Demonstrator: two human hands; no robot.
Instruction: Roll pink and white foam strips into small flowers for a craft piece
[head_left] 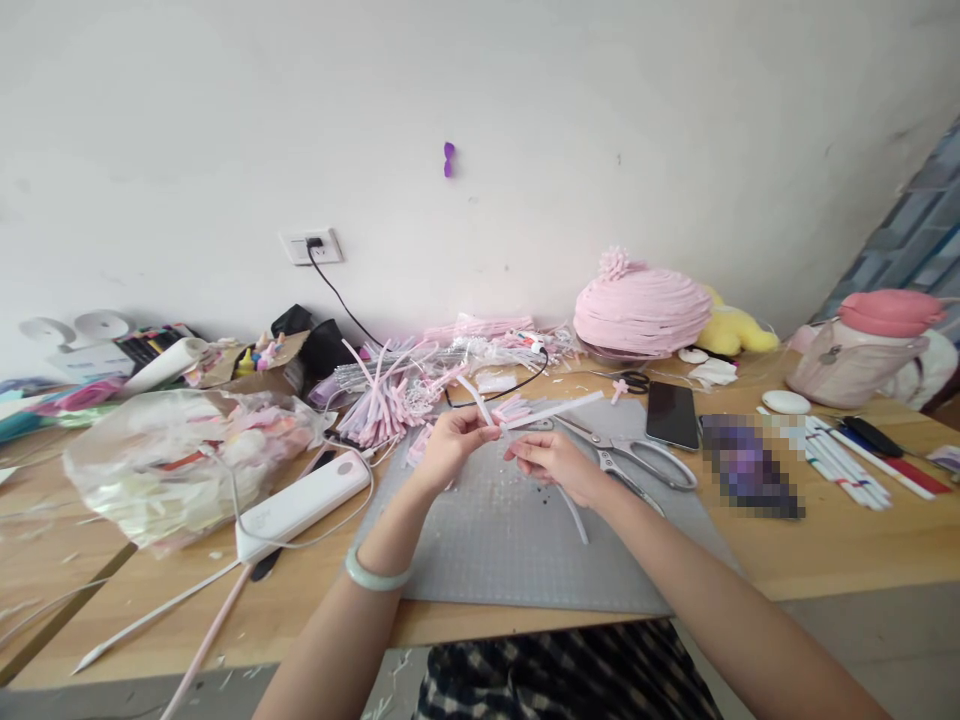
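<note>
Over the grey cutting mat (480, 560), my left hand (454, 447) pinches pale, nearly white pipe cleaners (555, 409) where they cross at the fingertips. One end sticks up to the left and another reaches out to the right. My right hand (559, 465) is closed with thumb and fingers together close beside the crossing; a pale end hangs down below it towards the mat. The exact grip of its fingertips is small and partly hidden. Large metal scissors (611, 455) lie on the mat just past my right hand. Pink and lilac pipe cleaner pieces (390, 405) are heaped behind my left hand.
A white power strip (304, 505) with cables and a clear plastic bag (187, 460) of scraps lie left. To the right are a black phone (672, 415), several white pens (847, 465) and a pink-lidded bottle (862, 350). A pink fuzzy dome (641, 310) stands by the wall.
</note>
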